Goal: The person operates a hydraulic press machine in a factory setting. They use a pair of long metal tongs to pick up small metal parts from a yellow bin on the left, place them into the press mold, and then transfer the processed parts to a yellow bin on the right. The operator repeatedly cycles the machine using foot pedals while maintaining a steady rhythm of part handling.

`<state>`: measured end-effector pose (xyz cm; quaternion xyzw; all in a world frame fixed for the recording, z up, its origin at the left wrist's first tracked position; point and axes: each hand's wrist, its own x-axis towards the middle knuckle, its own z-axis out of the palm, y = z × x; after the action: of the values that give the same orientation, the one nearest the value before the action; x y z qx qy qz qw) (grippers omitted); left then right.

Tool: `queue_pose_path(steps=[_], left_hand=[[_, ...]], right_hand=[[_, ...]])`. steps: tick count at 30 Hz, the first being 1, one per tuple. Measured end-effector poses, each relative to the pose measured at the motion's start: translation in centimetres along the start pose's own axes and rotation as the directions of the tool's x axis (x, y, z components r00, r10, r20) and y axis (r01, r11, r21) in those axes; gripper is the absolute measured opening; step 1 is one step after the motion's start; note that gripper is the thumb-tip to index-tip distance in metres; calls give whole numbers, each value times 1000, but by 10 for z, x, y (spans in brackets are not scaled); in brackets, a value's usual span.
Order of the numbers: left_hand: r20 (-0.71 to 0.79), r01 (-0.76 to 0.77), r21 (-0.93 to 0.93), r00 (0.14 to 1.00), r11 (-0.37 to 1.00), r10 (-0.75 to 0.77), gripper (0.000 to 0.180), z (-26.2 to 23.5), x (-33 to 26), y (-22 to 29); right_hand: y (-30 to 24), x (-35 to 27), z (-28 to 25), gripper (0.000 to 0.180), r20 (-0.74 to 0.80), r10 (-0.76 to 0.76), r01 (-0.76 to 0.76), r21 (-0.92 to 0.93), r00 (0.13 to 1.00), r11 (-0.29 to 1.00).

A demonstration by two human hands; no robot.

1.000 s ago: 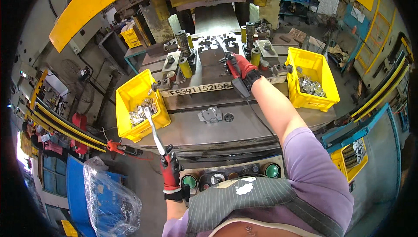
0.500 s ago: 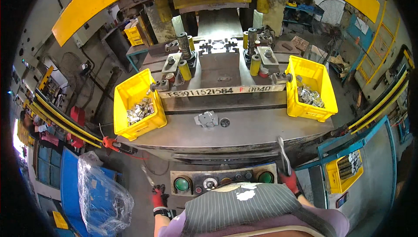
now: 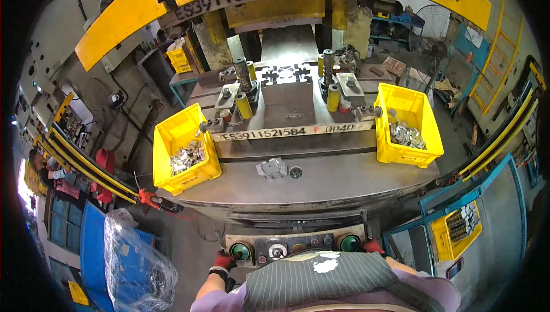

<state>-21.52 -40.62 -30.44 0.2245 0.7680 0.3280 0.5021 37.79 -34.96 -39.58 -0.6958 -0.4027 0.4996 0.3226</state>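
Observation:
My left hand (image 3: 225, 260), in a red and black glove, is at the left green button (image 3: 240, 251) of the control panel (image 3: 312, 241). Its fingers are closed round a slim metal hand tool (image 3: 219, 236) that points up past the panel's end. At the right green button (image 3: 349, 243), my right hand (image 3: 373, 246) is closed on another long metal hand tool (image 3: 365, 220), seen edge-on. Whether either button is pressed down I cannot tell. Beyond the panel, flat grey metal pieces (image 3: 271, 168) lie on the press table (image 3: 332, 180).
Yellow bins with shiny metal parts stand left (image 3: 215, 160) and right (image 3: 409, 160) on the table. Between them sits the lower die (image 3: 289, 103) with its guide posts. A yellow beam (image 3: 132, 20) arches above. At lower right, another yellow bin (image 3: 438, 234) holds parts.
Both hands have come in to the control panel's green buttons, the left one from farther out on the left. The two tools have swung closer to the panel. The view has tilted slightly.

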Motion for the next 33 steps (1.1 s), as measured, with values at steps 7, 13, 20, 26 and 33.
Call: queue_pose_path(steps=[7, 13, 20, 26, 33], left_hand=[[6, 62, -134, 998, 989, -62, 62, 1, 10, -17], [-16, -7, -47, 1000, 999, 6, 47, -1, 9, -21], [-36, -72, 21, 997, 997, 72, 35, 4, 9, -20], [7, -21, 45, 1000, 999, 21, 26, 1, -4, -23], [-308, -202, -549, 951, 811, 29, 22, -13, -33, -56]], right_hand=[[7, -11, -22, 41, 96, -171, 180, -95, 981, 979], [-12, 8, -10, 34, 158, -262, 279, -99, 952, 955], [-22, 8, -7, 28, 148, -140, 148, -48, 979, 988], [-50, -30, -23, 25, 96, 192, -197, 41, 977, 980], [-108, -84, -40, 27, -271, -59, 71, 33, 961, 997]])
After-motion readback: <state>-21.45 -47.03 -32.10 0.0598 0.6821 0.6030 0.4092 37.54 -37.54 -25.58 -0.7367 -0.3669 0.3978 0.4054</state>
